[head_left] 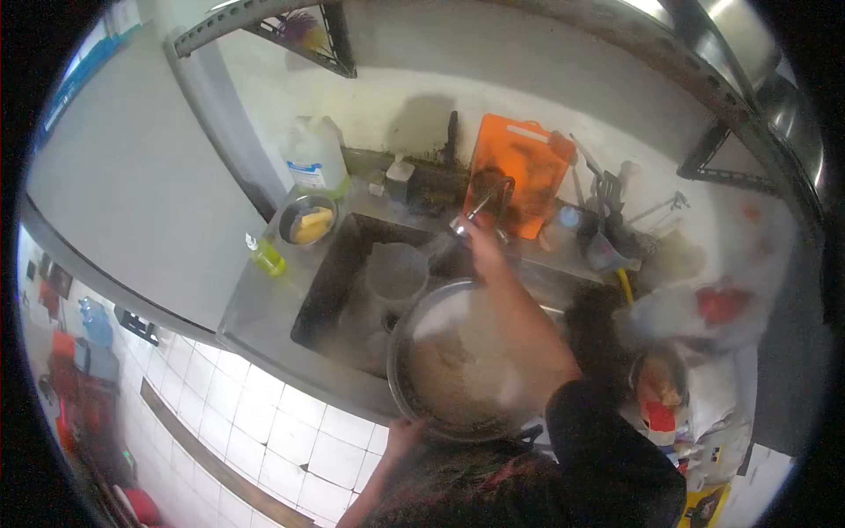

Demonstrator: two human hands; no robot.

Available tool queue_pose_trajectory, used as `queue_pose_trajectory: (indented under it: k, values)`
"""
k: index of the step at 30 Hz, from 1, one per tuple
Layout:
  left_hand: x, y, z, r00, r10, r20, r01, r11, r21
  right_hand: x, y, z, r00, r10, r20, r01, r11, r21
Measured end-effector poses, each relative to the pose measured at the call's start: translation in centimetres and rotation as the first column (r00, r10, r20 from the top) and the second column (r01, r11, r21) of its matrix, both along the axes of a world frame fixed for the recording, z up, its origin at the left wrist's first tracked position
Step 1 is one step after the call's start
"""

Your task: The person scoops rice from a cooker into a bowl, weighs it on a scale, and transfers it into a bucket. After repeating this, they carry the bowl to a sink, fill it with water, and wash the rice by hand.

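A large round metal pan (458, 370) with a cloudy, brownish inside is tilted over the right part of the dark sink (334, 290). My left hand (406, 436) is closed on its lower left rim. Above the pan, my right hand (476, 236) is closed on the faucet (465, 224) at the back of the sink, in front of the orange cutting board (519, 172). Inside the sink, left of the pan, sits a smaller round strainer or pot (396, 271); haze blurs its detail.
A green-yellow bottle (267, 257), a bowl with yellow pieces (308, 219) and a large jug (314, 158) stand on the left counter. Utensils (607, 198) stand at the back right. A metal shelf frame (616, 31) crosses overhead. A bowl with red items (658, 387) is at right.
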State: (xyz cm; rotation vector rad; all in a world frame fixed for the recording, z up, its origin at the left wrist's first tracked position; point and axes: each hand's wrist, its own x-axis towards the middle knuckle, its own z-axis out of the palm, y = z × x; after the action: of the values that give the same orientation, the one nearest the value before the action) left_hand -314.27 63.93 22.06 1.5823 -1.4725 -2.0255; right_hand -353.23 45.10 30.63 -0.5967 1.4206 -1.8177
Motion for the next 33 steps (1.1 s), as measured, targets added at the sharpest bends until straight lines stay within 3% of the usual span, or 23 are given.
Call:
queue_pose_trajectory:
  k: [2,4,5,8,11,14,17,20,23,26,29,33]
  values:
    - [-0.7,-0.3,2.2,0.997,-0.041,0.061,0.043,0.999,-0.022,0.6,3.9,2.8,1.0,-0.014,-0.002,0.014,0.996,0.087]
    - [-0.6,-0.1,2.2,0.999,-0.009,-0.034,0.008,0.999,-0.047,0.4,7.5,4.6,0.996,-0.063,-0.061,0.072,0.984,0.164]
    - [-0.5,-0.1,2.1,0.997,0.005,-0.082,-0.01,0.998,-0.061,-0.4,8.9,4.2,0.996,0.003,0.089,-0.012,0.995,0.098]
    - [-0.3,0.0,0.0,0.993,-0.067,0.093,0.088,0.967,-0.237,-4.9,11.3,-0.3,0.997,0.081,-0.016,-0.078,0.987,0.142]
    - [-0.2,0.2,0.4,0.999,-0.046,-0.014,0.043,0.985,-0.168,-4.1,13.3,2.1,0.983,0.101,-0.156,-0.058,0.964,0.261]
    - [-0.5,0.3,2.6,0.997,-0.081,0.004,0.081,0.979,-0.189,-5.3,12.5,-1.5,0.953,0.102,-0.284,-0.026,0.966,0.259]
    - [0.0,0.6,-0.4,0.994,-0.088,0.069,0.101,0.973,-0.206,-4.0,12.2,-1.2,0.985,0.055,-0.164,-0.029,0.988,0.152]
    - [0.3,0.7,0.3,0.997,-0.074,-0.019,0.072,0.991,-0.109,-4.2,11.7,-2.1,0.991,0.021,-0.131,0.006,0.98,0.199]
    - [-1.1,0.9,5.7,0.997,-0.04,0.061,0.039,0.999,0.006,-3.8,11.9,-1.5,0.994,0.001,-0.105,0.02,0.98,0.2]
    - [-0.6,0.8,2.9,0.987,0.086,-0.133,-0.093,0.995,-0.045,-3.8,12.2,-1.8,0.984,0.038,-0.172,-0.018,0.993,0.115]
    - [0.0,0.5,0.9,0.968,0.072,-0.241,-0.09,0.994,-0.067,-3.0,14.0,-0.9,0.999,0.031,-0.026,-0.027,0.985,0.17]
    - [-0.2,1.3,2.3,0.991,-0.018,-0.13,0.01,0.998,-0.06,-1.7,18.9,2.0,0.999,0.052,0.012,-0.053,0.991,0.122]
